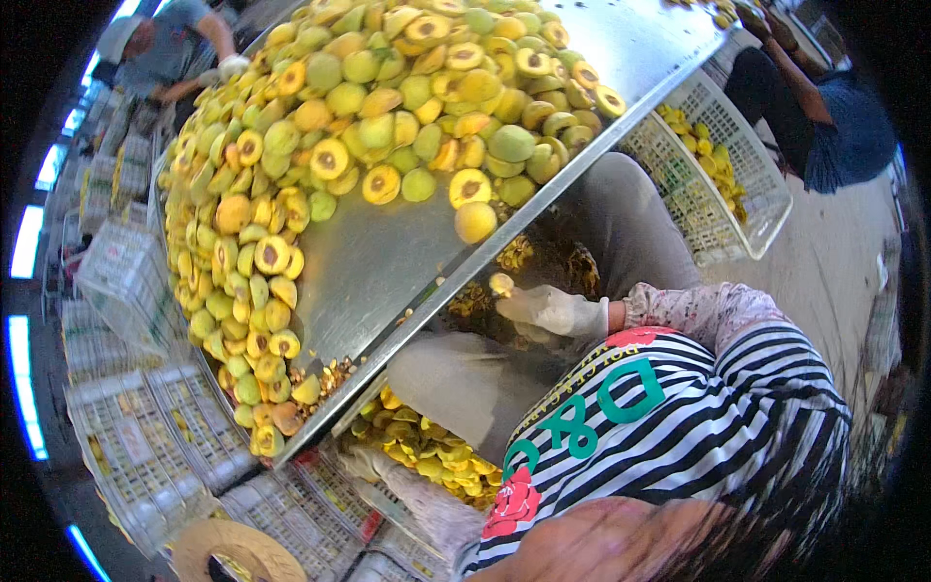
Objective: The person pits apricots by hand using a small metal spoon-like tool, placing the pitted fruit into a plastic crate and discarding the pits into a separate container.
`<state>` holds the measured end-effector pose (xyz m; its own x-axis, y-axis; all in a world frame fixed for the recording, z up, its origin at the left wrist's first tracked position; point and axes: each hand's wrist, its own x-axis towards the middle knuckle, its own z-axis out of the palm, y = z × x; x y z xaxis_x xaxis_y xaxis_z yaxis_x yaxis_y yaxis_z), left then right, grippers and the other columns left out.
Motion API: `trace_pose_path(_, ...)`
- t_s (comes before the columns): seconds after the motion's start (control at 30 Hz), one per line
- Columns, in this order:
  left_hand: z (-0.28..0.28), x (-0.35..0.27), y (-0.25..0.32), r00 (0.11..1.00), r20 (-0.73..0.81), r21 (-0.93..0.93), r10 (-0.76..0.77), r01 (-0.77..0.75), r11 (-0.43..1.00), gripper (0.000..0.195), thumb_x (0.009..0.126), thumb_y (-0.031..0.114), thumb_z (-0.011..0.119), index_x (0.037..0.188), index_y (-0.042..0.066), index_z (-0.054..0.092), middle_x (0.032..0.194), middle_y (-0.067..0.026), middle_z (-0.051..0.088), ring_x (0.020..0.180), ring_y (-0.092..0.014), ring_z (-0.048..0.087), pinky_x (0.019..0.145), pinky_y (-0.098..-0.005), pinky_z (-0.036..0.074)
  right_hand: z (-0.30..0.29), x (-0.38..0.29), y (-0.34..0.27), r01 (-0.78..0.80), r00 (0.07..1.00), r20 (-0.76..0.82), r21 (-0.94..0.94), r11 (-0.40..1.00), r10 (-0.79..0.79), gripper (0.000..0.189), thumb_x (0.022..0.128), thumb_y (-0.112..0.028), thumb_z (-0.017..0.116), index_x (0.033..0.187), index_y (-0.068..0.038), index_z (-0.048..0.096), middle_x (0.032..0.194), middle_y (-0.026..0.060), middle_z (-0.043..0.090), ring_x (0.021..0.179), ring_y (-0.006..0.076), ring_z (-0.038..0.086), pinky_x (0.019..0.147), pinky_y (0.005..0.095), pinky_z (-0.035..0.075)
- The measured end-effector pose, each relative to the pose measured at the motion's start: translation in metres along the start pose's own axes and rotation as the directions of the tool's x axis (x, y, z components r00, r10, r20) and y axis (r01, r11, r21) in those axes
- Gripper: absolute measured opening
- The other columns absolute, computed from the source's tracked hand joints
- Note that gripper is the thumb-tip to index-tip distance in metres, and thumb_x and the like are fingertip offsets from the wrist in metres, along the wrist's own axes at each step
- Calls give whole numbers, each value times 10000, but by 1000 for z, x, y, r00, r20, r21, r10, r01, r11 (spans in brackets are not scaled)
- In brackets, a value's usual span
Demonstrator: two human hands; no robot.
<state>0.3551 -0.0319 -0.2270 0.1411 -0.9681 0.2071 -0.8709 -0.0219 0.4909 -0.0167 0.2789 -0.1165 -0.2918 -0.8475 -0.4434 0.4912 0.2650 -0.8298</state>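
In a pale work glove, my right hand is between my knees, over a dark container of brown and yellow scraps. A small yellowish fruit piece is at its fingertips; blur hides its exact kind. My gloved left hand is low at the rim of a crate of yellow fruit pieces, and its fingers are unclear. Before me, a metal table bears a large heap of halved peach-like fruit, many with the brown stone or its hollow showing.
The table's raised metal edge runs just above my knees. Small brown bits lie by it. A white crate of yellow pieces stands right, near a co-worker. Another person works across the heap. Stacked crates stand left.
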Motion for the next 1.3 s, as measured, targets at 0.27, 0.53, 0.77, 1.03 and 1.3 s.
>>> trace_pose_path(0.27,-75,-60,262,932,-11,-593,363,-299,748,420,992,258,530,1300,-25,565,1309,-209,587,1144,-327,587,1000,-408,448,-29,10,15,335,940,129,-527,781,-315,219,980,-167,540,1140,-37,614,1077,111,616,946,199,586,816,348,477)
trace_pose_path(0.53,22,-129,443,320,574,-454,753,-641,619,614,913,394,622,1353,-21,518,1269,-238,609,1203,-365,565,1016,-406,423,-28,-36,-24,168,976,209,-575,801,-54,432,962,-384,569,1247,-62,612,1249,143,646,1157,278,602,981,372,459)
trace_pose_path(0.77,47,-148,460,386,510,-529,768,-563,635,541,798,229,745,1236,-14,542,1135,-203,621,1052,-339,601,956,-406,464,-53,-62,-43,287,947,1,-454,844,-321,471,934,-540,562,1092,-112,678,1067,150,697,1000,335,654,867,400,500)
trace_pose_path(1.03,-55,-214,435,401,545,-817,736,452,358,405,865,142,594,1239,18,499,1075,-145,610,957,-216,601,848,-327,514,-46,-60,-100,140,970,160,251,958,-184,387,951,-416,639,1138,-78,670,713,-61,519,563,38,459,470,228,333)
trace_pose_path(1.3,-62,-241,429,488,535,-782,690,596,185,552,1006,504,486,1254,13,533,1134,-86,591,1061,-233,586,964,-384,480,-36,-43,-81,308,951,-38,162,937,-306,341,963,-406,624,1066,-85,676,688,-63,522,542,36,445,468,225,317)
